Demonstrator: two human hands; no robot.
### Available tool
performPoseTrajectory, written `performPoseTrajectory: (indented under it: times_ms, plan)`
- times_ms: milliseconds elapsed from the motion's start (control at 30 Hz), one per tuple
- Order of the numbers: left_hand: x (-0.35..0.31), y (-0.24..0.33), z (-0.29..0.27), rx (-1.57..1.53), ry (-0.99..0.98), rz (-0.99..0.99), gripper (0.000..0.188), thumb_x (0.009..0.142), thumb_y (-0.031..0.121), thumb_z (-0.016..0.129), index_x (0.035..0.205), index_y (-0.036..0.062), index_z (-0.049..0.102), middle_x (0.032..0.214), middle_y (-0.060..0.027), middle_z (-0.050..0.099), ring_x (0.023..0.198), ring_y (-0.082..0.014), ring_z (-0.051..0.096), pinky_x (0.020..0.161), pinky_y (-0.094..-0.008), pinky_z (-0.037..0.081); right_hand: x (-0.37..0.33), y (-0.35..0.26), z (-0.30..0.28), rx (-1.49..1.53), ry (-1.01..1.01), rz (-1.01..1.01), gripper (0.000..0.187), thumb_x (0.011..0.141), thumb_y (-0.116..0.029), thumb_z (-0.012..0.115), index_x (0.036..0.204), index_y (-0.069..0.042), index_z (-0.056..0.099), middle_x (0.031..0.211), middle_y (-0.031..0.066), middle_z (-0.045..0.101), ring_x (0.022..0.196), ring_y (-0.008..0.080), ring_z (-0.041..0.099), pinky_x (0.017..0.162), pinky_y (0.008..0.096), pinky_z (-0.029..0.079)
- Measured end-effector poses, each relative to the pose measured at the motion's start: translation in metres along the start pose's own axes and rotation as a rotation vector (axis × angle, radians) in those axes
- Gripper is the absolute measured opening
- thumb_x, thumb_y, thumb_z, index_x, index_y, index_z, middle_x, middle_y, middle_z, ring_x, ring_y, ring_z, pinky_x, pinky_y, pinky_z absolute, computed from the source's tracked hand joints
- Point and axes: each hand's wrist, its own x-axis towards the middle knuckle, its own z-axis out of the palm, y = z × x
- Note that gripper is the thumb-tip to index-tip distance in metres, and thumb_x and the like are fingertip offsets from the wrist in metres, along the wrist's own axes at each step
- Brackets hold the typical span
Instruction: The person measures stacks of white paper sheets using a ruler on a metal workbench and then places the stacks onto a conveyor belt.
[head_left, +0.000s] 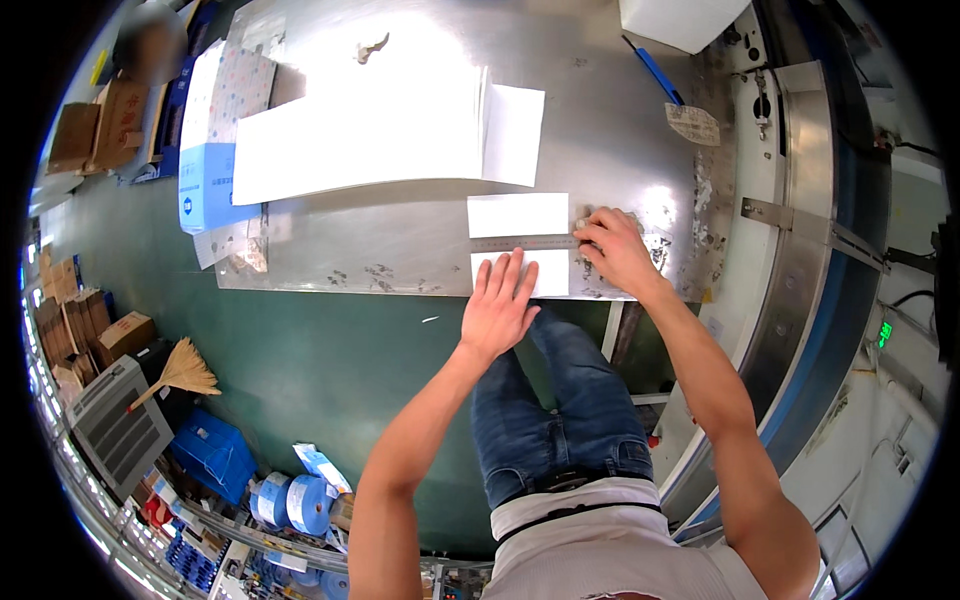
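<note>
A thin steel ruler lies across the metal table near its front edge. Above it is a white paper piece, and just below it another white sheet. My left hand rests on the lower sheet with fingers stretched out, its fingertips close to the ruler. At the ruler's right end, my right hand has its fingers curled and drawn together on that end. Whether anything else sits in those fingers is hidden.
A long white paper stack lies farther back, beside a blue and white package. At the right are a blue-handled tool and a white box. The table ends close to my legs; machine framing runs along the right.
</note>
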Motion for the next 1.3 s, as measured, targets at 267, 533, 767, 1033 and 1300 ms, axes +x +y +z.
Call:
performPoseTrajectory:
  times_ms: [267, 533, 767, 1033, 1300]
  plan:
    - [-0.0011, 0.0002, -0.0018, 0.001, 0.003, -0.002, 0.080, 0.091, 0.040, 0.073, 0.157, 0.0076, 0.044, 0.163, -0.0221, 0.036, 0.146, -0.0398, 0.039, 0.124, -0.0564, 0.029, 0.0008, -0.0021, -0.0016, 0.020, -0.023, 0.011, 0.019, 0.087, -0.010, 0.074, 0.105, -0.005, 0.076, 0.112, 0.0100, 0.063, 0.114, 0.0328, 0.059, 0.101, 0.0473, 0.046]
    - [-0.0002, 0.0016, -0.0052, 0.001, -0.015, -0.012, 0.078, 0.091, 0.040, 0.073, 0.156, 0.0077, 0.045, 0.164, -0.0194, 0.037, 0.147, -0.0385, 0.039, 0.124, -0.0557, 0.029, -0.0007, 0.0018, 0.0002, 0.011, -0.017, 0.008, 0.020, 0.086, -0.010, 0.074, 0.106, -0.006, 0.075, 0.113, 0.0098, 0.063, 0.115, 0.0323, 0.058, 0.101, 0.0470, 0.046]
    - [-0.0006, 0.0016, -0.0053, -0.001, -0.019, -0.013, 0.079, 0.091, 0.041, 0.074, 0.156, 0.0075, 0.045, 0.164, -0.0194, 0.038, 0.147, -0.0386, 0.039, 0.125, -0.0554, 0.028, -0.0006, -0.0004, -0.0004, 0.008, 0.003, -0.006, 0.019, 0.085, -0.010, 0.075, 0.104, -0.006, 0.075, 0.112, 0.0096, 0.063, 0.114, 0.0329, 0.059, 0.100, 0.0466, 0.047]
    - [-0.0001, 0.0038, -0.0033, -0.016, -0.012, -0.018, 0.079, 0.089, 0.039, 0.075, 0.155, 0.0066, 0.045, 0.163, -0.0203, 0.038, 0.147, -0.0402, 0.039, 0.125, -0.0569, 0.028, 0.0000, 0.0000, 0.0009, 0.010, 0.055, -0.033, 0.017, 0.085, -0.010, 0.074, 0.101, -0.006, 0.075, 0.107, 0.0082, 0.063, 0.110, 0.0320, 0.059, 0.098, 0.0466, 0.048]
    - [0.0052, 0.0073, -0.0066, -0.022, -0.024, -0.019, 0.078, 0.089, 0.037, 0.075, 0.154, 0.0047, 0.046, 0.163, -0.0219, 0.037, 0.145, -0.0417, 0.039, 0.124, -0.0581, 0.027, -0.0014, 0.0012, -0.0007, 0.014, 0.055, -0.020, 0.016, 0.085, -0.010, 0.074, 0.101, -0.007, 0.075, 0.106, 0.0068, 0.063, 0.110, 0.0306, 0.059, 0.098, 0.0471, 0.047]
